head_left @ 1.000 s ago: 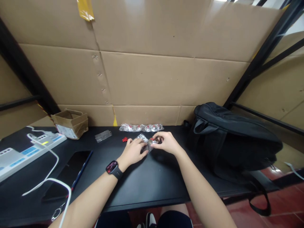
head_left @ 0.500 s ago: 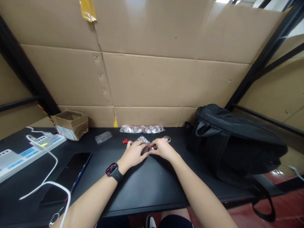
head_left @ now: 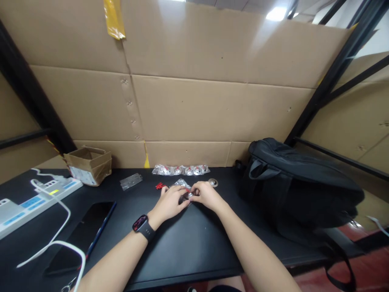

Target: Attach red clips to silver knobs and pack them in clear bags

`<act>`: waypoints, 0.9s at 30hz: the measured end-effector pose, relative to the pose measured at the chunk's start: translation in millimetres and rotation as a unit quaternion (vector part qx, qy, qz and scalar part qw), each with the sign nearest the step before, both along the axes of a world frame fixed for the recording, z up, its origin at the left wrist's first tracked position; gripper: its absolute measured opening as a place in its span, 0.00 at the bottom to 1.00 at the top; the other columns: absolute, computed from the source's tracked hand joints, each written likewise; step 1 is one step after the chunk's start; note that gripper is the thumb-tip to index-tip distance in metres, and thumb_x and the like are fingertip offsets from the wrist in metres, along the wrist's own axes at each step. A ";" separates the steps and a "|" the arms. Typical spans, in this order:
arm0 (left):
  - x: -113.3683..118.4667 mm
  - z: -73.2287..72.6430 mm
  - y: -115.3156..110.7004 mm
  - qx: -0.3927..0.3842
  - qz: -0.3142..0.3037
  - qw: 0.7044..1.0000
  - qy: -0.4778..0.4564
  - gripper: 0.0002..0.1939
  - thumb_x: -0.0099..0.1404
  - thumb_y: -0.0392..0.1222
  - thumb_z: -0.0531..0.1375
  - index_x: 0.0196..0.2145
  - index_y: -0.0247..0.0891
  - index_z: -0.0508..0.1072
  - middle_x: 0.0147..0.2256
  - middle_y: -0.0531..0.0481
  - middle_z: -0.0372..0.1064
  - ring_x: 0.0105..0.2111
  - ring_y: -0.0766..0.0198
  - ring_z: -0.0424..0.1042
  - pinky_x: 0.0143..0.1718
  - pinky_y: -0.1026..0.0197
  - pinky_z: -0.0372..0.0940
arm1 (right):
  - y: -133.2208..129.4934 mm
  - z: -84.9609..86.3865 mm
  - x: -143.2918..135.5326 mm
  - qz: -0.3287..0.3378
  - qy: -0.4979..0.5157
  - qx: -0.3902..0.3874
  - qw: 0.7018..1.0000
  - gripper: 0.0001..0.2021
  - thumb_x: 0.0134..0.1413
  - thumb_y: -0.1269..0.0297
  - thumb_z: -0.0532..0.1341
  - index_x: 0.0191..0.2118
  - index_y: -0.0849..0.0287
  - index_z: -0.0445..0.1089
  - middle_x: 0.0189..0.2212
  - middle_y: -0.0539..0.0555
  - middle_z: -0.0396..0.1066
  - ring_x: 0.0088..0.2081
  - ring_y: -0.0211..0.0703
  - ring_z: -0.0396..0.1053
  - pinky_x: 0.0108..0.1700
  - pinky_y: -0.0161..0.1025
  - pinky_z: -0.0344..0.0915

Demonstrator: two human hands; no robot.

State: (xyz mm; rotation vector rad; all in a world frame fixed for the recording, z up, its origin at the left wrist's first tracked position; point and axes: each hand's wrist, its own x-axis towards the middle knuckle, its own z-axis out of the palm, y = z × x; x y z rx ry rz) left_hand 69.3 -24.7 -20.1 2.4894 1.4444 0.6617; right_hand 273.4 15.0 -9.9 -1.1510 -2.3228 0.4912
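Observation:
On the black table, my left hand (head_left: 170, 203) and my right hand (head_left: 207, 194) meet around a small shiny round piece (head_left: 191, 195). The fingers of my right hand pinch it, while those of my left hand curl against its left side and partly cover it. Just behind my hands lies a clear plastic bag (head_left: 181, 182). Small red pieces (head_left: 159, 185) sit beyond my left fingertips. A metal ring (head_left: 213, 182) rests behind my right hand. Further back is a row of bagged round metal parts (head_left: 180, 170) with red bits.
A black backpack (head_left: 298, 186) fills the table's right side. At the left are an open cardboard box (head_left: 91, 166), clear plastic strips (head_left: 131, 181), a power strip (head_left: 39, 202), a white cable (head_left: 62, 215) and a dark tablet (head_left: 82, 235). A cardboard wall (head_left: 188, 109) stands behind.
The camera view has tilted up slightly. My right fingers have shifted on the round piece, which now shows a silvery face between my hands.

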 end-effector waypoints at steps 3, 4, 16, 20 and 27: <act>-0.7 0.4 -0.1 -0.006 -0.002 1.000 -0.006 0.16 0.67 0.53 0.57 0.49 0.47 0.73 0.55 0.45 0.69 0.56 0.50 0.64 0.52 0.47 0.52 | -0.5 0.0 2.6 0.032 0.014 -0.006 0.999 0.10 0.47 0.70 0.69 0.38 0.59 0.78 0.32 0.52 0.76 0.32 0.39 0.72 0.36 0.32 0.64; -0.8 0.2 0.0 -0.009 -0.003 1.000 -0.009 0.16 0.67 0.53 0.58 0.49 0.47 0.73 0.55 0.45 0.70 0.56 0.50 0.64 0.53 0.47 0.52 | -0.4 0.0 4.7 0.045 0.019 -0.017 0.999 0.10 0.48 0.72 0.67 0.39 0.58 0.78 0.33 0.52 0.76 0.32 0.38 0.72 0.37 0.32 0.65; -1.9 -8.2 6.7 -0.030 -0.002 0.999 -0.026 0.25 0.62 0.48 0.62 0.57 0.52 0.68 0.59 0.45 0.66 0.58 0.49 0.64 0.56 0.46 0.52 | 1.0 -7.4 -16.8 -0.116 -0.025 0.058 0.991 0.15 0.42 0.57 0.73 0.32 0.56 0.69 0.32 0.49 0.71 0.35 0.41 0.69 0.35 0.34 0.57; -3.6 -13.3 9.4 -0.029 -0.009 0.998 -0.048 0.29 0.60 0.46 0.63 0.59 0.51 0.65 0.60 0.44 0.65 0.59 0.49 0.64 0.57 0.46 0.53 | 0.7 -6.9 -18.5 -0.115 -0.020 0.038 0.992 0.15 0.44 0.57 0.72 0.32 0.55 0.66 0.30 0.47 0.71 0.33 0.40 0.68 0.33 0.33 0.54; -7.4 -17.9 12.1 -0.041 -0.025 0.996 -0.079 0.41 0.56 0.43 0.66 0.64 0.51 0.56 0.64 0.42 0.59 0.61 0.46 0.61 0.59 0.44 0.53 | -1.7 -8.2 -9.4 -0.111 0.018 0.050 0.992 0.14 0.45 0.66 0.69 0.35 0.53 0.63 0.32 0.47 0.71 0.35 0.42 0.69 0.35 0.34 0.57</act>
